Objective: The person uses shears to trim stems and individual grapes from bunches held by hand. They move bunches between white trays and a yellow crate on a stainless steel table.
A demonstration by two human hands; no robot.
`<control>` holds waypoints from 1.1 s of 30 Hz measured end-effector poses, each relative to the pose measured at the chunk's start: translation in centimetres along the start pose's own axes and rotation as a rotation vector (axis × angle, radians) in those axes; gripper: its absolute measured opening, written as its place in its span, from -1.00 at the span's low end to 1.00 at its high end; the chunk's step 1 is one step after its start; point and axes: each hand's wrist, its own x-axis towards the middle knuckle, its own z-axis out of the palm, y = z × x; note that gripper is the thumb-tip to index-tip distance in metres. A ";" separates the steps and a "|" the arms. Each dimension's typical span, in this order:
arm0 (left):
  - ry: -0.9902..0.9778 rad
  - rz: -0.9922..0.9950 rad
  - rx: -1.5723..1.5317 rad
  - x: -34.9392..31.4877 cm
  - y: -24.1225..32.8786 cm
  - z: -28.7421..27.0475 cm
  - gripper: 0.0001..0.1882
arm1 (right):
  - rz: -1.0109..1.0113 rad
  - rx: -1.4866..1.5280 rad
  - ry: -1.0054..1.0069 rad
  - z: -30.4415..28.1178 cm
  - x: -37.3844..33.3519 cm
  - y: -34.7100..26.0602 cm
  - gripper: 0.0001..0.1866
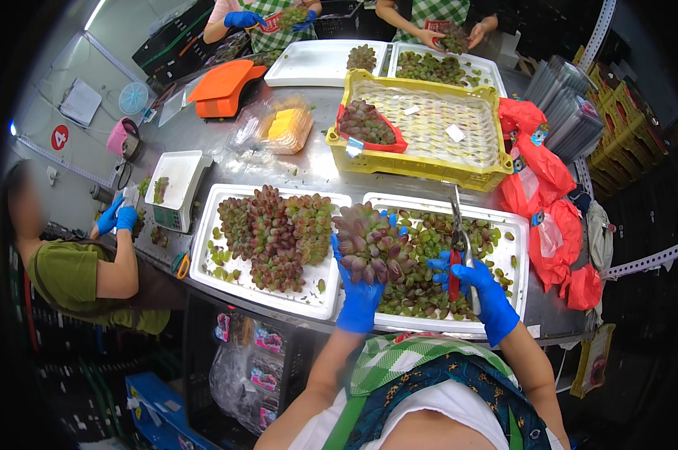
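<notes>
My left hand [360, 301], in a blue glove, holds up a bunch of dark purple-green grapes [370, 244] with its fingers around it. My gloved right hand [490, 298] grips a pair of scissors [459, 225] with one red handle; the blades point away from me, to the right of the bunch. Beneath both hands lies a white tray [520, 262] strewn with loose grapes. To its left, several whole bunches [271, 236] fill the middle of another white tray [204, 251].
Beyond the trays stands a yellow crate [414, 174] holding one red-wrapped bunch. Red bags [556, 240] hang at the right edge. A scale [175, 187], clear boxes [275, 124] and an orange stand [223, 88] are leftward. Co-workers handle grapes at the far side; another works at left.
</notes>
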 end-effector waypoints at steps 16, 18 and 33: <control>0.118 -0.035 -0.193 1.2 0.5 0.6 -0.46 | 0.028 -0.077 -0.048 1.1 -0.6 1.2 -0.35; 0.083 -0.015 -0.219 1.4 0.5 -0.5 -0.45 | 0.021 -0.070 -0.048 1.2 -0.6 1.3 -0.34; -0.041 0.364 0.889 0.5 -0.8 2.5 -0.44 | 0.048 0.600 -0.170 2.9 -0.1 1.7 -0.57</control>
